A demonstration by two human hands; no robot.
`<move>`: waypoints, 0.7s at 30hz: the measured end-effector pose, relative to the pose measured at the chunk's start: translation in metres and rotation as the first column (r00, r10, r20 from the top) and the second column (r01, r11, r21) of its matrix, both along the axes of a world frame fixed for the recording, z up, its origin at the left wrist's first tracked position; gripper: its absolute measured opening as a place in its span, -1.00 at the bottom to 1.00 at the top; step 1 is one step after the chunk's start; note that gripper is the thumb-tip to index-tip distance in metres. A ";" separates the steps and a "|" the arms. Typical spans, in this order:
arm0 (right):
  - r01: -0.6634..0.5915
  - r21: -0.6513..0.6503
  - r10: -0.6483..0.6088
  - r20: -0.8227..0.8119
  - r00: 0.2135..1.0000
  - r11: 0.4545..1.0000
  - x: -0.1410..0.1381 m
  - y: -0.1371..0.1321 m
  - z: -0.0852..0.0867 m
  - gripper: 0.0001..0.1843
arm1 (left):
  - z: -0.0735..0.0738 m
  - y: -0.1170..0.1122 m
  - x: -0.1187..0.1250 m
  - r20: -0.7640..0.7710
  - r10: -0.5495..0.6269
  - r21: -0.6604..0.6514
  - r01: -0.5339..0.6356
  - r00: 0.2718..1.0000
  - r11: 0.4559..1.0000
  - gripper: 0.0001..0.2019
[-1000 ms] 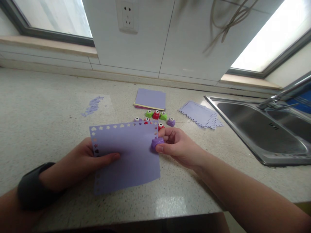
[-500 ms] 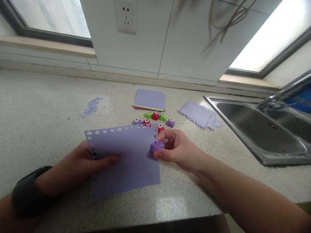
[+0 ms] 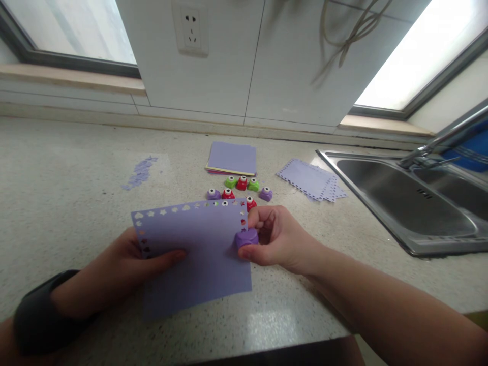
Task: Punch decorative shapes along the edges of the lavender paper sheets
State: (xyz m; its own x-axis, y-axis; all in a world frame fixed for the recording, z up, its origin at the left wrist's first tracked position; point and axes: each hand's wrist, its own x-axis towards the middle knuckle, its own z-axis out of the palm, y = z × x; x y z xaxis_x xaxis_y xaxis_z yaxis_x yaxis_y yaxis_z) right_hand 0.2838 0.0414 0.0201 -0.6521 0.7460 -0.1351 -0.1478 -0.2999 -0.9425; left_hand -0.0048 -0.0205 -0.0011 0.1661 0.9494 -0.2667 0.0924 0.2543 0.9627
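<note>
My left hand grips a purple sheet of paper by its left side, thumb on top and fingers hidden beneath. Shaped holes such as stars and hearts run along the paper's top edge, down its left side and along the upper right edge. A purple craft punch sits on the right edge of the sheet, pinched between the thumb and fingers of my right hand. Just beyond the paper stand several small punches in red, green and purple, partly hidden by the sheet.
Behind the punches lies a stack of coloured paper. Several sheets with punched edges overlap to its right, beside a steel sink. Small purple paper cutouts form a pile on the left of the speckled counter.
My right hand and the punch have moved slightly down along the paper's right edge, and another hole shows above the punch. The camera view has shifted a little.
</note>
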 end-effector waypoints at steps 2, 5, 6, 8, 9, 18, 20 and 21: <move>0.007 0.013 -0.007 0.001 1.000 1.000 0.000 0.001 -0.001 -0.62 | 0.000 0.000 0.000 -0.010 -0.003 0.007 0.003 1.000 1.000 -0.76; 0.026 0.028 -0.026 0.003 1.000 0.999 0.000 0.003 -0.003 -0.60 | 0.000 0.000 0.000 -0.032 0.004 0.013 -0.003 0.999 1.000 -0.72; 0.027 0.031 -0.027 0.006 1.000 0.999 -0.001 0.003 -0.004 -0.58 | 0.000 -0.001 0.000 -0.035 0.008 0.015 -0.008 0.999 1.000 -0.71; 0.031 0.035 -0.032 0.026 0.999 0.999 0.000 0.005 -0.006 -0.55 | 0.001 -0.002 0.001 -0.036 0.017 0.024 -0.016 0.999 1.000 -0.71; 0.030 0.038 -0.031 0.043 0.999 0.999 0.000 0.005 -0.006 -0.54 | 0.001 -0.003 0.002 -0.037 0.018 0.029 -0.017 0.999 0.999 -0.72; -0.050 0.096 0.036 0.145 0.989 0.994 0.006 0.007 -0.008 -0.68 | 0.002 -0.004 0.005 -0.028 0.049 0.068 -0.047 0.998 0.997 -0.75; -0.056 0.113 0.038 0.154 0.987 0.992 0.003 0.006 -0.004 -0.71 | 0.002 -0.003 0.006 -0.017 0.045 0.070 -0.043 0.999 0.997 -0.75; -0.059 0.120 0.040 0.156 0.987 0.991 0.002 0.006 -0.001 -0.72 | 0.003 -0.003 0.006 -0.022 0.040 0.076 -0.038 0.999 0.996 -0.75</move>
